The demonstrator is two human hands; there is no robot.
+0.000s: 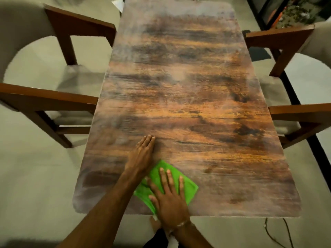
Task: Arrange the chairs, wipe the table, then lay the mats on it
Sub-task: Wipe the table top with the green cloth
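A long wooden table (182,97) with a dark orange-brown grain fills the middle of the head view. A bright green cloth (186,185) lies flat near its front edge. My right hand (168,194) presses on the cloth with straight, spread fingers. My left hand (143,153) rests flat on the bare wood just left of and beyond the cloth, fingers straight and together. A wooden chair with pale upholstery (59,97) stands at the table's left side, and a matching chair (295,113) at its right side. No mats are in view.
A black cable (275,235) lies on the pale floor at the front right. A dark-framed cabinet (279,11) stands at the back right, with a dark mat on the floor (259,52) beside the right chair. A white sheet (118,4) lies past the table's far left corner.
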